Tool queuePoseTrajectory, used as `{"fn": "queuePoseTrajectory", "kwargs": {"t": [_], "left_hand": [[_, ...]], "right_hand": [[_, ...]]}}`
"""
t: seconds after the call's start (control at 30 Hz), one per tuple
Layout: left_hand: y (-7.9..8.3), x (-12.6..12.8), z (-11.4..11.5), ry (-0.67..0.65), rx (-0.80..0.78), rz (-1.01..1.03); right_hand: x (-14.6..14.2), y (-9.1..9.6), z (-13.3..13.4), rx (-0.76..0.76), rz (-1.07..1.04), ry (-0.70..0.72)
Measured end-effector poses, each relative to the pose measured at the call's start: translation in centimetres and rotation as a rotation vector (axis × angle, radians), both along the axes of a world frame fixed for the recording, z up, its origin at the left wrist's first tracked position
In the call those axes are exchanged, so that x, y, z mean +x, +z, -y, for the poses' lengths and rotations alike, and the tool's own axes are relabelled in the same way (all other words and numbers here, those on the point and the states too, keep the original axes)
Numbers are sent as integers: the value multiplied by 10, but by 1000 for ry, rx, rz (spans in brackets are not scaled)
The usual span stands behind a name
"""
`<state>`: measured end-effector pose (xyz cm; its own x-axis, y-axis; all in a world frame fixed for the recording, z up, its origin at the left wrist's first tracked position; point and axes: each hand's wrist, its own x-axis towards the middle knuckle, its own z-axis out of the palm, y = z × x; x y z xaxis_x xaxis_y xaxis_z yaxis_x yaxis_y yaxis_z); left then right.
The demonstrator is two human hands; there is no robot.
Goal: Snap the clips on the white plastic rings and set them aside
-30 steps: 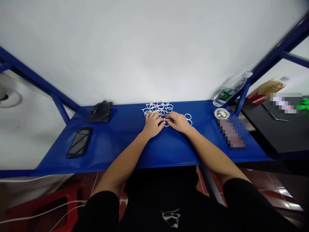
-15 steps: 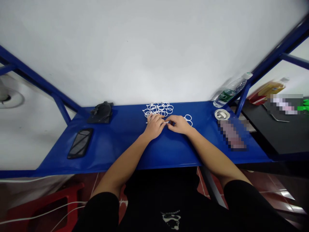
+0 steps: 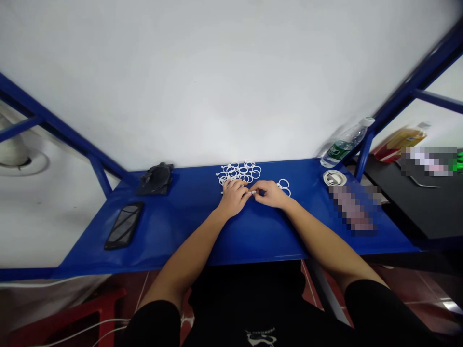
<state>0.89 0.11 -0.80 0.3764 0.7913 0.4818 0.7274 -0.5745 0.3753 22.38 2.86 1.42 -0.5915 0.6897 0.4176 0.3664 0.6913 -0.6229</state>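
My left hand point(image 3: 234, 196) and my right hand point(image 3: 269, 193) meet fingertip to fingertip on the blue table point(image 3: 188, 226). Both are curled and pinch a small white ring piece point(image 3: 252, 192) between them. Just behind the hands lies a pile of several white plastic rings point(image 3: 240, 172). Two more white rings point(image 3: 284, 185) lie to the right of my right hand.
A black phone point(image 3: 124, 225) lies at the left, a black pouch point(image 3: 156, 179) at the back left. At the back right lean a plastic water bottle point(image 3: 344, 142) and a round white tape roll point(image 3: 334, 178). Blue frame bars rise on both sides.
The hands have drawn together from lying over the rings to a pinch on one white piece. The view has tilted a little, so everything sits lower in the frame.
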Motion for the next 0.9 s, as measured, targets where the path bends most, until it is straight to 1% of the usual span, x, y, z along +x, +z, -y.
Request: {"fn": "queuePoseTrajectory", "kwargs": {"t": [0.1, 0.2, 0.3, 0.37, 0.47, 0.5, 0.63, 0.67, 0.73, 0.83, 0.9], "left_hand": [[1, -2, -2, 41, 4, -3], [1, -7, -5, 134, -10, -6], [-2, -12, -9, 220, -44, -30], [-4, -15, -11, 247, -67, -55], [-6, -17, -12, 252, -84, -83], [-6, -17, -12, 249, -91, -91], [-4, -15, -11, 229, -105, -109], [-4, -15, -10, 222, -98, -109], [-3, -14, -10, 205, -69, -98], [-1, -13, -10, 175, -12, -60], [2, -12, -8, 147, 32, -27]], "right_hand": [[0, -1, -1, 55, -16, -45], [6, 0, -5, 127, -58, -111], [18, 3, -13, 122, -74, -135], [27, 5, -20, 101, -59, -147], [45, 6, -29, 107, -9, -231], [51, 6, -32, 121, 23, -284], [75, 4, -42, 193, 200, -569], [79, 2, -44, 204, 257, -615], [85, 0, -46, 200, 377, -660], [86, -2, -47, 130, 535, -664], [83, 0, -45, 98, 549, -687]]}}
